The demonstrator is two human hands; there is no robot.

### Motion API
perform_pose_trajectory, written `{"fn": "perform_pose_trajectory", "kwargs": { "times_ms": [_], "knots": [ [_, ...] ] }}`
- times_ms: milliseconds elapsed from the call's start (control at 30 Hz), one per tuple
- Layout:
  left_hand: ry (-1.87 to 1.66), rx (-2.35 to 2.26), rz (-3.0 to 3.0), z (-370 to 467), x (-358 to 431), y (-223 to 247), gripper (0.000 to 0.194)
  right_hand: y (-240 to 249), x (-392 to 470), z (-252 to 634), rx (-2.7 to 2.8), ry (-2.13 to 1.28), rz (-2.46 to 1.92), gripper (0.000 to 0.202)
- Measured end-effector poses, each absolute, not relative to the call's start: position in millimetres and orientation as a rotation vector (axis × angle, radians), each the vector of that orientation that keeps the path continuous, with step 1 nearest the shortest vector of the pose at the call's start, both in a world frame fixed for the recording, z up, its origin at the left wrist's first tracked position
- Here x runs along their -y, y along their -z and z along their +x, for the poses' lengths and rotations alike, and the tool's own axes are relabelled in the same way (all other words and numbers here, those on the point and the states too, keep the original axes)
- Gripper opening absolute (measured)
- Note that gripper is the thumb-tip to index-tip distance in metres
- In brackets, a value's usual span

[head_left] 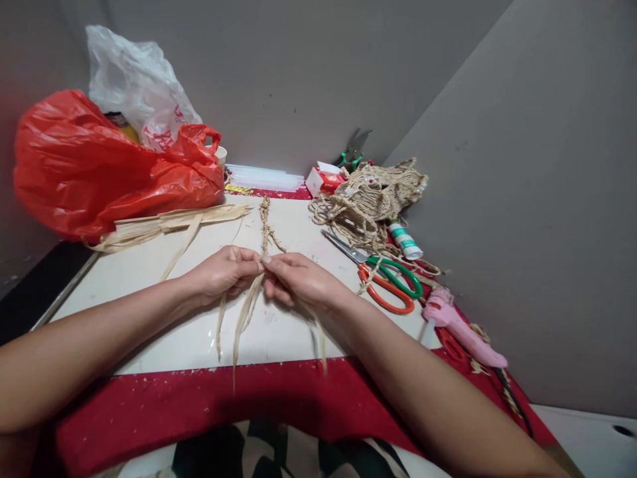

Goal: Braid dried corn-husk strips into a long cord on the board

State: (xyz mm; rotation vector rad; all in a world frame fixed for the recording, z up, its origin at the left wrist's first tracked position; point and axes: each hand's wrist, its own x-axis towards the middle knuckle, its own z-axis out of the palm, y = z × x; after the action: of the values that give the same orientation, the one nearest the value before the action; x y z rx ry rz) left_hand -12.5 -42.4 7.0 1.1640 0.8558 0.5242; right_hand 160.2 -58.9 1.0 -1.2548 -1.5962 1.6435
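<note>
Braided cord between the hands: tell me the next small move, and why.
Probably cross one loose strand over another, keeping the pinch: the left hand and right hand meet at the near end of the braided cord, and unbraided strands hang below the fingers.

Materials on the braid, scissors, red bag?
Braid: likely dry plant fibre, husk or leaf, matte; loose strips hanging below the hands look flat, pale and papery.
Scissors: blades apparently metal, grey with a sheen; orange and green handles probably smooth plastic, evenly coloured.
Red bag: likely thin plastic film, glossy; crinkles catch light.
</note>
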Motion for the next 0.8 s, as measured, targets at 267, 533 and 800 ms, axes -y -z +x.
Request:
{"fn": "perform_pose_trajectory", "kwargs": {
  "times_ms": [267, 533, 800],
  "knots": [
    [-0.418, -0.883, 1.449, -13.1, 40.9, -2.7, 0.018, 0.2, 49.1, 166.3, 1.608, -1.828, -1.310, 0.039],
    [-0.329, -0.975, 1.884, -24.1, 36.8, -10.2, 0.027, 0.4, 60.8, 150.8, 1.112, -1.919, -1.308, 0.027],
    [-0.203, -1.283, 2.330, -16.3, 61.5, -22.2, 0.034, 3.5, 73.9, 138.5, 0.886, -1.855, -1.241, 0.026]
  ]
}}
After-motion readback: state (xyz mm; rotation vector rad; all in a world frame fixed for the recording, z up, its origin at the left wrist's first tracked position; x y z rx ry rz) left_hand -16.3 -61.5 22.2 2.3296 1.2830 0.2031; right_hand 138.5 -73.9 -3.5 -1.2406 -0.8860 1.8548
